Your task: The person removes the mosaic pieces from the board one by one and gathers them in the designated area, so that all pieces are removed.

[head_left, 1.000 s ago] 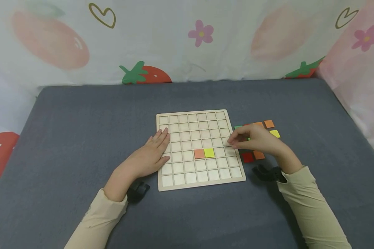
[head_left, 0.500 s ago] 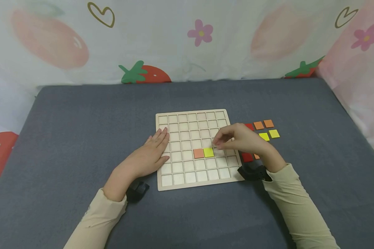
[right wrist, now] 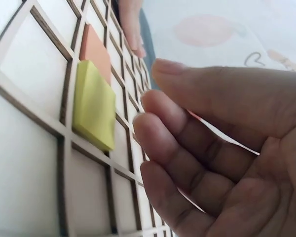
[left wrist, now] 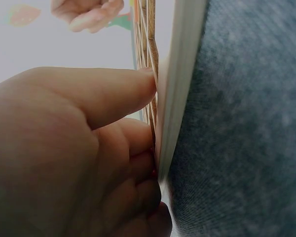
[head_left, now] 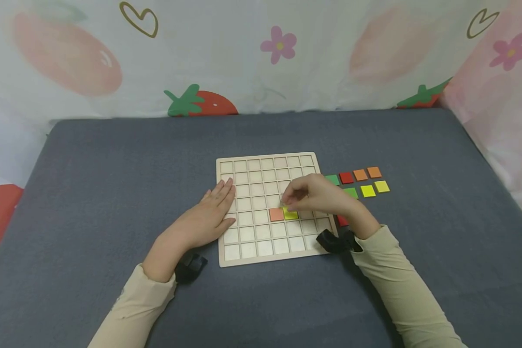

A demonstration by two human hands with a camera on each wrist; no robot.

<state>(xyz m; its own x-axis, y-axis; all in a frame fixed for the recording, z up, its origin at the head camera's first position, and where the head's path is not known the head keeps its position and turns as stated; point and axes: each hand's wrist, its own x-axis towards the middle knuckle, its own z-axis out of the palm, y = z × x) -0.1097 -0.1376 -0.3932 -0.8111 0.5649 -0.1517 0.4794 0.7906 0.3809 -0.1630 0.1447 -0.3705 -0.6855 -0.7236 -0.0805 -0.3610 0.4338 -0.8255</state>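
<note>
A wooden grid board (head_left: 278,259) lies on the grey cloth, with an orange tile (head_left: 276,214) and a yellow tile (head_left: 291,215) side by side in its cells. My left hand (head_left: 206,220) rests with extended fingers on the board's left edge; in the left wrist view its thumb (left wrist: 121,91) touches the rim. Over the yellow tile hovers my right hand (head_left: 322,195), fingers loosely bent. The right wrist view shows a gap between those fingers (right wrist: 155,133) and the yellow tile (right wrist: 93,108), which stands slightly proud of its cell. Nothing shows between thumb and fingers.
Right of the board lie loose tiles: a green tile (head_left: 332,180), a red tile (head_left: 346,178), an orange tile (head_left: 374,172), a yellow tile (head_left: 382,186) and several others. My right forearm hides part of that area. A patterned curtain (head_left: 322,63) hangs behind the table.
My right hand has moved left from beside the loose tiles, across the board, to the yellow tile. The left hand has stayed on the board's left edge.
</note>
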